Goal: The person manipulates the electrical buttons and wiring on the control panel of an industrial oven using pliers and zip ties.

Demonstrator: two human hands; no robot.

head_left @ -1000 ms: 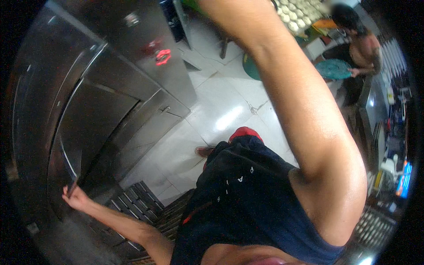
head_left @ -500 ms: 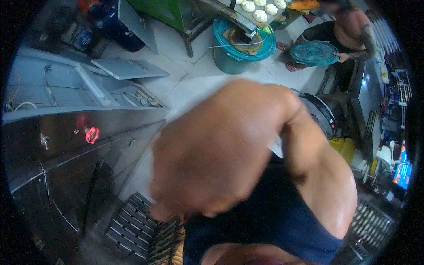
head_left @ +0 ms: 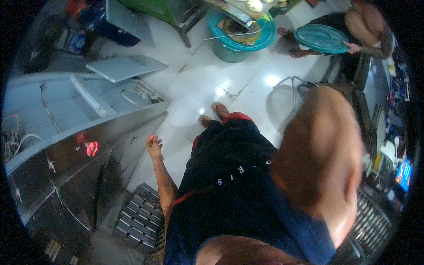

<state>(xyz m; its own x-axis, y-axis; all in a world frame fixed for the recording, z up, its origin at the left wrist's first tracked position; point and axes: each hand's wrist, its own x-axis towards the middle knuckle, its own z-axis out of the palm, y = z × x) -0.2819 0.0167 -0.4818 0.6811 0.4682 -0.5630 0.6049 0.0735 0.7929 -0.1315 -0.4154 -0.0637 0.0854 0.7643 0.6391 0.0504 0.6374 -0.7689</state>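
Observation:
My left hand (head_left: 154, 145) hangs low at my left side, beside the dark metal front of a cabinet. Its fingers are loosely curled and apart, with nothing visible in them. Close to the camera, my bent right arm (head_left: 318, 145) is a large blurred shape over my right side. Fingers cannot be made out on it, so I cannot tell whether the right hand holds anything. The cabinet front (head_left: 123, 150) carries a red valve handwheel (head_left: 92, 149). My feet (head_left: 216, 112) stand in sandals on the white tiled floor (head_left: 185, 92).
A teal tub (head_left: 229, 53) stands ahead, partly under a tray of pale dough pieces (head_left: 254, 5). At the far right another person (head_left: 366, 26) holds a round teal lid (head_left: 320, 39). A grey panel (head_left: 128, 68) leans out at left; a slatted dark rack (head_left: 139, 216) is near my left arm.
My right arm has swung from the middle to the right. My left hand, the floor and my feet now show. The other person and lid appear farther right.

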